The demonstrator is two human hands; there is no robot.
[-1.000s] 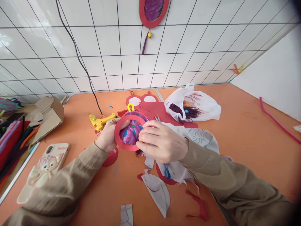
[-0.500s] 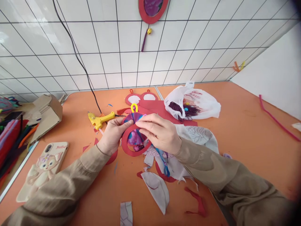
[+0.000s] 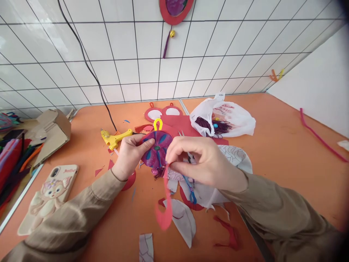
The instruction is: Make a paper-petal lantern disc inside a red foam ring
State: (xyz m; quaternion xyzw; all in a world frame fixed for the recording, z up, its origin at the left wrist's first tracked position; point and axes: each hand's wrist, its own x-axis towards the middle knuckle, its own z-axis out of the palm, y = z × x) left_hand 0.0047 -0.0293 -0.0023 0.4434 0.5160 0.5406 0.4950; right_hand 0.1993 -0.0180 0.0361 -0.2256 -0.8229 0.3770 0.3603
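Observation:
My left hand (image 3: 132,151) pinches the left edge of a round purple and blue flower-patterned disc (image 3: 157,148), its thumb on the front. A yellow loop (image 3: 158,124) stands at the disc's top, and a dark tassel shows below it. Just right of the disc, my right hand (image 3: 197,160) pinches one end of a red ring strip (image 3: 165,203), which hangs down, blurred, over the orange table. Beneath my right hand lie blue-handled scissors (image 3: 192,193), partly hidden.
A yellow glue gun (image 3: 116,138) lies left of the disc, a phone (image 3: 51,196) nearer on the left. Behind are red sheets (image 3: 178,123) and a white plastic bag (image 3: 240,120). White scraps (image 3: 181,222) and red scraps (image 3: 231,233) lie in front. A cardboard piece (image 3: 56,131) sits far left.
The red ring has come off the front of the disc and now dangles from my right hand, which has moved right and slightly down. The disc's flower pattern is uncovered; my left hand still holds it.

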